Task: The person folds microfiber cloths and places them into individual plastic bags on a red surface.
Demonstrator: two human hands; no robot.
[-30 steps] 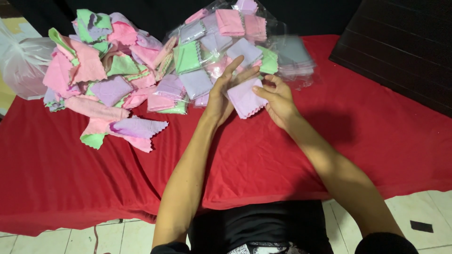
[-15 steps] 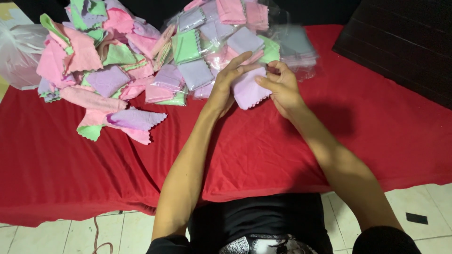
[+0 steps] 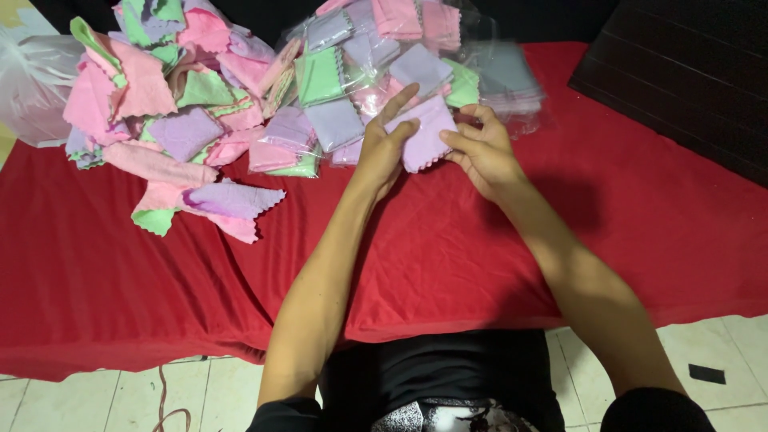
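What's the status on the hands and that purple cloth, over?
Left hand and right hand both gripping the small purple cloth above the red table cover. Loose cloth heap and bagged cloths close behind; nothing blocking.

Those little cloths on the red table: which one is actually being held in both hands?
The folded lilac cloth, pinched between the left hand and right hand. The others lie in heaps or clear bags.

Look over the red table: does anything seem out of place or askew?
Mostly the loose cloths at the left: a jumbled heap, with a purple cloth sprawled apart from it. The bagged cloths lie neater. Both hands, left hand and right hand, hold a lilac cloth.
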